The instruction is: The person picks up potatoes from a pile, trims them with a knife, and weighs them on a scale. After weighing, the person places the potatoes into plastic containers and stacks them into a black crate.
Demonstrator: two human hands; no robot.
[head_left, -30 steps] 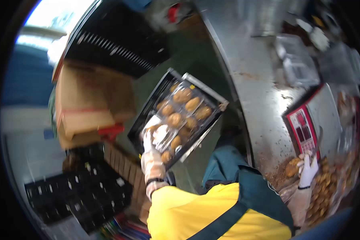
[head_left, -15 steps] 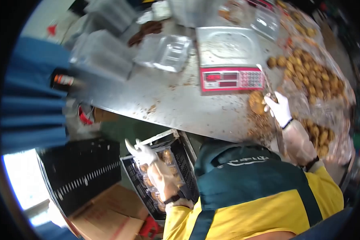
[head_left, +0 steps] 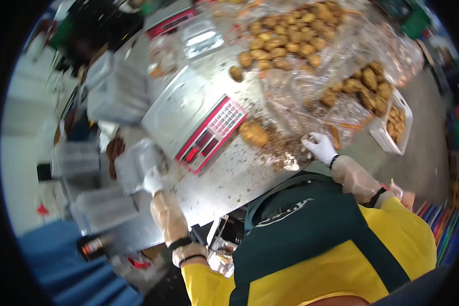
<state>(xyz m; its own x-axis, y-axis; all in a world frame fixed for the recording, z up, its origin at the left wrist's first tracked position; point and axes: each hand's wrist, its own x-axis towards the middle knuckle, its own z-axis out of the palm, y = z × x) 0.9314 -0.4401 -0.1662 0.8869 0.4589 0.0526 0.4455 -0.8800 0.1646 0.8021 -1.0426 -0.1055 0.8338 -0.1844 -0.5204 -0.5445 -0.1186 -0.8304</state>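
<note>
My left hand (head_left: 153, 181), in a white glove, grips the near corner of an empty clear plastic container (head_left: 136, 164) lying on the steel table (head_left: 224, 178) left of a red-fronted scale (head_left: 191, 120). My right hand (head_left: 319, 147), also gloved, rests with curled fingers on crumbs at the table's near edge. Whether it holds anything is unclear. A single round golden pastry (head_left: 253, 133) lies on the table between the scale and my right hand.
A large pile of pastries (head_left: 285, 41) lies on a plastic sheet behind the scale. More fill a white basket (head_left: 392, 122) at the right. Stacks of clear containers (head_left: 112, 86) stand at the left. A black crate (head_left: 229, 232) sits below the table edge.
My view swung from the crate of packed pastries below up to the table. My left hand left that crate and took the clear container. My right hand stayed near the single pastry.
</note>
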